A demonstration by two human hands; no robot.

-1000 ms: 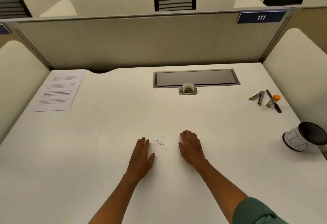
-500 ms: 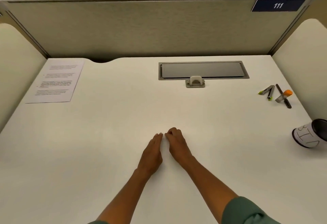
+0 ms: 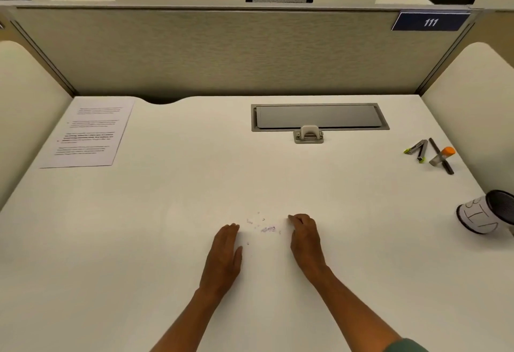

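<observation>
Two hands are laid on the white counter [image 3: 167, 212], with a thin scatter of tiny purplish scraps [image 3: 267, 229] between them, touched by neither. The left hand [image 3: 224, 257] is held flat, fingers straight and together, with nothing in it. The right hand [image 3: 304, 237] is set on its edge with the fingers curled under, and nothing is seen to be held. A sweeping-together of the scraps is judged to be in hand. The outlying specks beyond the main clump could be passed over if the hands are closed too narrowly. If the sweep is made quickly, such light bits could be flicked outward or stuck to the skin. The cup [image 3: 484, 215], lying on its side, is well apart, so spills could be caused by any carry to it.
</observation>
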